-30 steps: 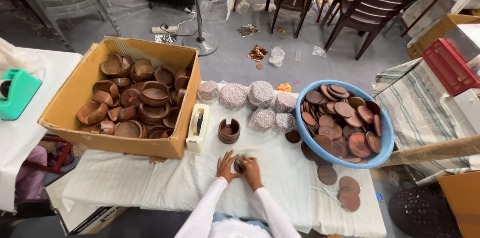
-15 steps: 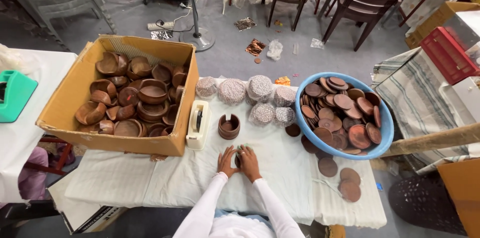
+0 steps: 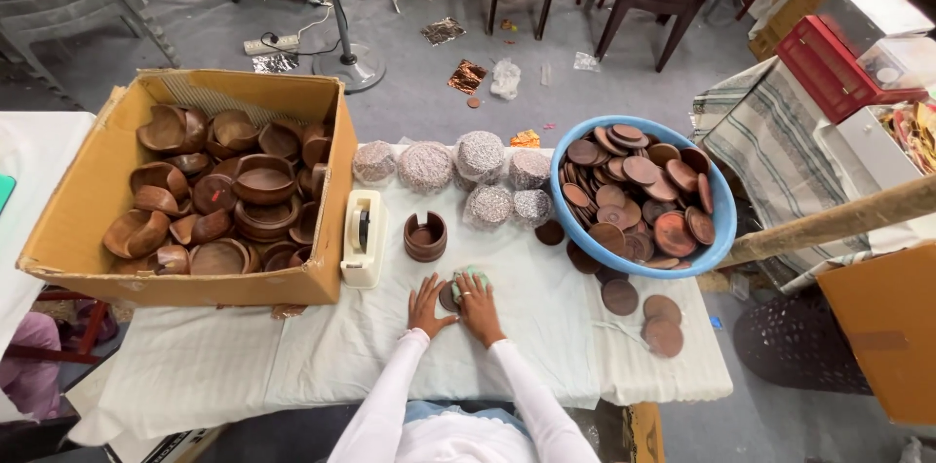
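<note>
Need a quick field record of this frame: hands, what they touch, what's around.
left hand: flat on white cloth, touching small brown disc
right hand: pressing pale green pad on disc
ahead: brown slotted holder, tape dispenser
left: cardboard box of wooden bowls
right: blue basin of brown discs

The scene is evenly and brightly lit from above, with only soft, short shadows cast under the blue round plastic basin point(image 3: 639, 195) and the brown cardboard box point(image 3: 190, 195). No glare is seen. Straight lines are bowed toward the edges by wide-angle distortion; focus is sharp throughout.
</note>
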